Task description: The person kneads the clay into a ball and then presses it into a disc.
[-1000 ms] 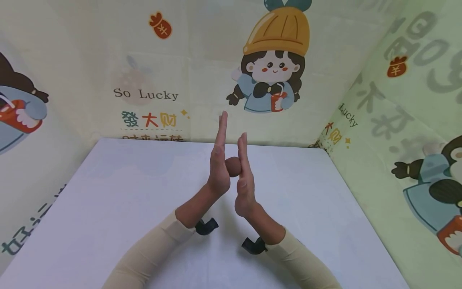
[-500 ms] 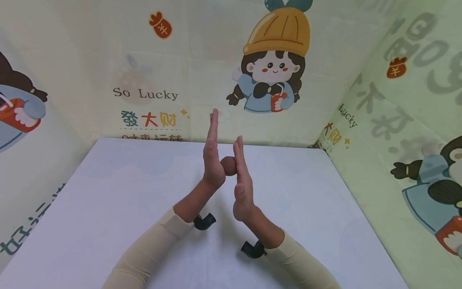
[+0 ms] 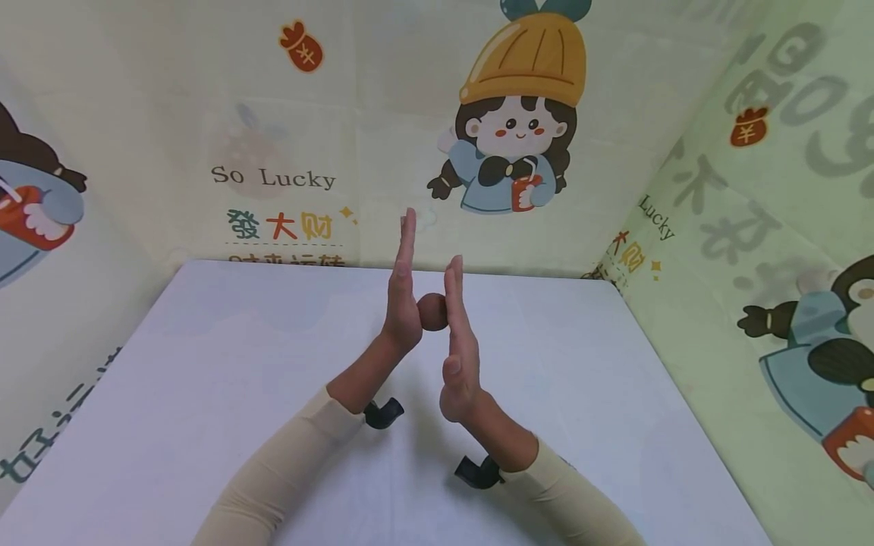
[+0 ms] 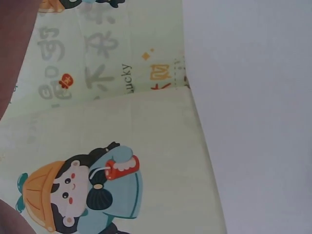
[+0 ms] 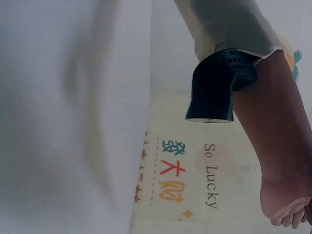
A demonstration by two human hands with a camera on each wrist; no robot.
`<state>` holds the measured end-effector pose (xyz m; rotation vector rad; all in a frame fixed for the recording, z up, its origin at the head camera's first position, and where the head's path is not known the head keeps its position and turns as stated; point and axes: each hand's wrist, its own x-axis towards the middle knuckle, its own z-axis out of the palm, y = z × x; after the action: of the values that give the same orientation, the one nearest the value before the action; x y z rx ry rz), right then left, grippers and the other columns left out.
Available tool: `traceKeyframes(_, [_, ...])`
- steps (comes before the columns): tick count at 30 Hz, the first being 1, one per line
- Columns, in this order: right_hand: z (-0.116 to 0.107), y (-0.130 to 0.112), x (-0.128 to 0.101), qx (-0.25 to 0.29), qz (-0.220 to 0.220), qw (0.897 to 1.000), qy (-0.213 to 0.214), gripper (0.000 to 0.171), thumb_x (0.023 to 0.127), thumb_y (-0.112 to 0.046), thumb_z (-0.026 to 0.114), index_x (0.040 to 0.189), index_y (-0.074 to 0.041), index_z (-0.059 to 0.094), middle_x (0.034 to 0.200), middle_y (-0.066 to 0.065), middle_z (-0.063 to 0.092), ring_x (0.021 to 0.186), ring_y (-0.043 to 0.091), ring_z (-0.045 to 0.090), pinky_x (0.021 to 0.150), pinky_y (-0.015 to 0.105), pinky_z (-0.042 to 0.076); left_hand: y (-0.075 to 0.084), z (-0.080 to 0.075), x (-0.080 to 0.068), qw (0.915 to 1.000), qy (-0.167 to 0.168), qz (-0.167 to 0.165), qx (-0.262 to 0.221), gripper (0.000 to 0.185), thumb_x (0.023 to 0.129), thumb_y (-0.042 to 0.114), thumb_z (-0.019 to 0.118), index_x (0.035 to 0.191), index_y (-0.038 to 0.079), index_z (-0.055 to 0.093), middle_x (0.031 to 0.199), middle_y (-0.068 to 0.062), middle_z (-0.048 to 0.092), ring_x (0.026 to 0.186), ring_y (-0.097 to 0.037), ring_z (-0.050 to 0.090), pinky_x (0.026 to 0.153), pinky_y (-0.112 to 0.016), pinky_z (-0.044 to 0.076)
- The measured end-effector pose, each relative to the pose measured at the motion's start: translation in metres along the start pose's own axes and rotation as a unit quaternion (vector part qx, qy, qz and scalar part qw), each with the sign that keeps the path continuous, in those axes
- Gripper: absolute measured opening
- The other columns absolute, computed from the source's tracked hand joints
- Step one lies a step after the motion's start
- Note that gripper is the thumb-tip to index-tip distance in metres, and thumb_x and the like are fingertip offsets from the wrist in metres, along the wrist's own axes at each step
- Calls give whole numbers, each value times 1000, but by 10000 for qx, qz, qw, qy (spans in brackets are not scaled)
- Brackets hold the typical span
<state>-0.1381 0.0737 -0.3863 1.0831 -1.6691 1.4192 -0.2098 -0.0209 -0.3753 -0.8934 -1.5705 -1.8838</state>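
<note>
A brown ball [image 3: 432, 312] of soft-looking material sits squeezed between my two upright palms above the white table [image 3: 205, 364]. My left hand [image 3: 403, 296] presses it from the left with straight fingers pointing up. My right hand [image 3: 459, 341] presses from the right, also flat, and sits a little lower and nearer to me. Most of the ball is hidden by the palms. In the right wrist view I see my left forearm and its black wrist camera [image 5: 219, 87]. The left wrist view shows only wall and table.
Printed cartoon cloth walls [image 3: 519, 129] close the table in at the back, left and right. The right wall [image 3: 751, 250] meets the table along a slanted edge. Beige sleeves [image 3: 273, 478] cover both forearms. Nothing else lies on the table.
Both hands and the ball have shifted slightly left. The right palm has slid a little toward me against the left, with the ball still pressed between them.
</note>
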Motion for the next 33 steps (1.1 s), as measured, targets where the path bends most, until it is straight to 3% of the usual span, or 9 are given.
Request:
traceKeyframes(6, [-2,-1,3,-87,-122,9999,67,101,108,-67,20,156,21,14,168,36,6,156,51,4,124,63,5,-7,1,-6,9990,-389,82,205,75,111,51,14,168,3,12,176,-6,10,161,-19,-1,127,-46,0])
traceKeyframes(15, [-11,-2,13,-200,-166,9994,231,100,108,-66,19,156,22,14,169,34,5,157,49,2,123,65,4,-9,12,-18,9951,-974,-153,-16,77,111,57,13,169,7,10,177,-5,5,161,-19,-5,126,-51,-1])
traceKeyframes(23, [-21,0,21,-278,-162,9983,489,97,109,-64,18,156,21,14,169,33,6,158,46,2,124,63,4,-8,21,-29,9908,-1330,-265,29,80,110,60,12,169,7,11,177,-3,7,161,-19,-4,126,-55,0])
traceKeyframes(33, [-33,1,28,-182,24,9975,678,95,109,-64,19,159,16,16,172,27,6,160,39,3,125,59,4,4,30,-38,9862,-1641,-80,-202,82,110,60,11,167,0,12,176,-9,10,161,-23,-3,126,-53,3])
